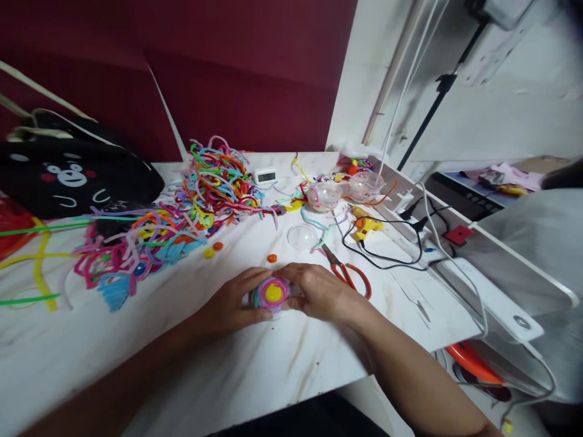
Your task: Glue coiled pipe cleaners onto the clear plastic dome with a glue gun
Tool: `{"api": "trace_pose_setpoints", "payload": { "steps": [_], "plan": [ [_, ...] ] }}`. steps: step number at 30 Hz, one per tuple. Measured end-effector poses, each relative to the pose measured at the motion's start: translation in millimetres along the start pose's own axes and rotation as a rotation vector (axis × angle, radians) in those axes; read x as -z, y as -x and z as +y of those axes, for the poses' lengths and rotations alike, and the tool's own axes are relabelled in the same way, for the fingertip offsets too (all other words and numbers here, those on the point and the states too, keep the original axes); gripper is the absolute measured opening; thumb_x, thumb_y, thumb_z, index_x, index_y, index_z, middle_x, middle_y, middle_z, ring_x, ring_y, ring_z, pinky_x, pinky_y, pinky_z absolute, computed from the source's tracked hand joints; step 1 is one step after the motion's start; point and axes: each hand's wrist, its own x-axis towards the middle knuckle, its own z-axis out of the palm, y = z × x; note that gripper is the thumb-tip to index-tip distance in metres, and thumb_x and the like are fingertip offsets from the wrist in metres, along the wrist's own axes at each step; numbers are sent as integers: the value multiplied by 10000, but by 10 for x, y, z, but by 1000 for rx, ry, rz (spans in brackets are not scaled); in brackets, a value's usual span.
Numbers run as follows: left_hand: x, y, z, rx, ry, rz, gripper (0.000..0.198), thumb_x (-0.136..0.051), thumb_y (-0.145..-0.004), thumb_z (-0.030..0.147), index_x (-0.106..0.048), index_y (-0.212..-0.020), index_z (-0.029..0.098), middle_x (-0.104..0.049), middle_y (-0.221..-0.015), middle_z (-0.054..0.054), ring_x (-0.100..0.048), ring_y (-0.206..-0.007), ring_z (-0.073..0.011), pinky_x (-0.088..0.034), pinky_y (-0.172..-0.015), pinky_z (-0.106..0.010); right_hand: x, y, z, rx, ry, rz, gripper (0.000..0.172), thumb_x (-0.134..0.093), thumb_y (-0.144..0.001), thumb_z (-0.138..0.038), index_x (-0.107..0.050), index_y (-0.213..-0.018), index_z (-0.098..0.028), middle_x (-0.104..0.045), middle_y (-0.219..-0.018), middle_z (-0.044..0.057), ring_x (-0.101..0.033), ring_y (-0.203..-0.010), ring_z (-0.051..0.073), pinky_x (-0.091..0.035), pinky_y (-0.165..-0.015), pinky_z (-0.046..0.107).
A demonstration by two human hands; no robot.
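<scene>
Between my two hands, at the front of the table, is a round coil of fuzzy pipe cleaners point(274, 294), yellow at its centre with pink and lilac rings around it. My left hand point(239, 298) grips its left side, thumb at the near edge and fingers at the far edge. From the right, my right hand point(314, 290) pinches it with thumb and fingers. The coil's underside is hidden. Just beyond lies a small orange disc point(272, 258), with another orange disc point(218, 246) and a yellow disc point(208, 253) further left.
A tangled heap of colourful pipe cleaners point(214, 188) spreads across the back left. Orange-handled scissors point(348, 276), a clear plastic dome point(302, 237) and a yellow corded glue gun point(365, 227) lie to the right. A white digital timer point(265, 176) stands behind; a black bag point(77, 176) sits left.
</scene>
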Motion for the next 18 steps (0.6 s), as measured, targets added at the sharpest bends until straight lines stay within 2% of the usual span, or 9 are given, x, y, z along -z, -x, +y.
{"api": "trace_pose_setpoints", "payload": {
  "steps": [4, 8, 12, 18],
  "plan": [
    [9, -3, 7, -18, -24, 9, 628, -706, -762, 490, -564, -1315, 229, -595, -1339, -109, -566, -1236, -292, -483, -1036, -413, 3, -17, 19, -89, 29, -11, 482, -754, -803, -330, -604, -1238, -188, -662, -1097, 84, -654, -864, 189, -453, -747, 290],
    [-9, 7, 29, -13, -42, 35, 567, -701, -770, 455, -587, -1276, 224, -619, -1301, -101, -589, -1202, -286, -512, -999, -395, 17, -24, 15, -141, 91, -9, 444, -766, -781, -382, -653, -1155, -171, -668, -997, 66, -630, -759, 171, -407, -660, 276],
    [-25, -6, 51, -3, -55, 56, 532, -702, -770, 433, -592, -1254, 241, -631, -1279, -92, -603, -1177, -284, -519, -986, -399, 20, -19, -6, -158, 133, 16, 373, -729, -815, -418, -682, -1100, -181, -677, -935, 55, -620, -752, 172, -381, -647, 272],
    [-38, -6, 57, -1, -93, 88, 504, -692, -773, 449, -594, -1226, 250, -650, -1229, -77, -631, -1117, -262, -542, -944, -360, 29, -15, -43, -179, 196, 6, 323, -699, -844, -388, -696, -1099, -190, -705, -960, 68, -644, -778, 192, -383, -651, 283]
  ]
}}
